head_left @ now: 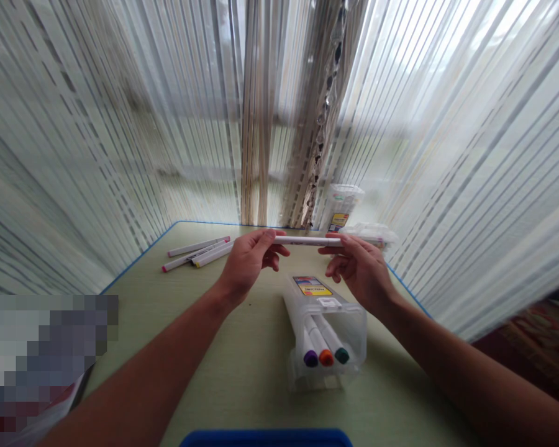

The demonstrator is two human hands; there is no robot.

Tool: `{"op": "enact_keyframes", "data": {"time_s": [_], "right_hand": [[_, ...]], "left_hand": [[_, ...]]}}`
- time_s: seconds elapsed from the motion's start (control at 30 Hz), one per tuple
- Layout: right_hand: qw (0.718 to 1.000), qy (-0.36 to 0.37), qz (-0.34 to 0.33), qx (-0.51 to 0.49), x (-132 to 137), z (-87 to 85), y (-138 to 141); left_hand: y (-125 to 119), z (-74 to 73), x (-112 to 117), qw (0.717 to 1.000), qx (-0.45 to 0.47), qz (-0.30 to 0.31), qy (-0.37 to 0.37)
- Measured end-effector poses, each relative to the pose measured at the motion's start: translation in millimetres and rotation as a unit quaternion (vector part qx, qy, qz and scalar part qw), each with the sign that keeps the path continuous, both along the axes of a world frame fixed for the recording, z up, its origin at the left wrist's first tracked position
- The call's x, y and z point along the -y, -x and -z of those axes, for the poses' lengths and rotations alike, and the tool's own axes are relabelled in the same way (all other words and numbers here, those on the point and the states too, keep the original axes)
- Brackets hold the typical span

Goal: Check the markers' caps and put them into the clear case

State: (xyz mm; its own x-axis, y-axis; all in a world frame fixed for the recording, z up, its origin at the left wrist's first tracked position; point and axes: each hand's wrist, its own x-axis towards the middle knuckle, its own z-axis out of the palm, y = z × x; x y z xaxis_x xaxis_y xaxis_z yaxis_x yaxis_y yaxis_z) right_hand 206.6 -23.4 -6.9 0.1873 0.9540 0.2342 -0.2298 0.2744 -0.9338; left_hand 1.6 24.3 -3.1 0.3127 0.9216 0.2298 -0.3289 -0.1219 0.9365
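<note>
A white marker is held level above the table, one end in each hand. My left hand pinches its left end between thumb and fingers. At the other end, my right hand grips it the same way, the lower fingers curled loosely. Both tips are covered by my fingers. Just below my hands a clear plastic case lies on its side, its open end towards me. Inside it are markers with a purple end, an orange end and a dark green end.
Several white markers with pink and yellow ends lie left of my left hand. Behind my right hand stand a clear container and another clear plastic piece. The green table has a blue edge; string curtains hang behind. A blue object is nearest me.
</note>
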Motion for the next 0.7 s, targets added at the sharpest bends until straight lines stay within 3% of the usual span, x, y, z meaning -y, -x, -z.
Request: {"op": "enact_keyframes", "data": {"time_s": [0.7], "right_hand": [[1.0, 0.006, 0.012, -0.015, -0.5, 0.9, -0.4]], "left_hand": [[-0.5, -0.1, -0.2, 1.0, -0.003, -0.007, -0.017]]}}
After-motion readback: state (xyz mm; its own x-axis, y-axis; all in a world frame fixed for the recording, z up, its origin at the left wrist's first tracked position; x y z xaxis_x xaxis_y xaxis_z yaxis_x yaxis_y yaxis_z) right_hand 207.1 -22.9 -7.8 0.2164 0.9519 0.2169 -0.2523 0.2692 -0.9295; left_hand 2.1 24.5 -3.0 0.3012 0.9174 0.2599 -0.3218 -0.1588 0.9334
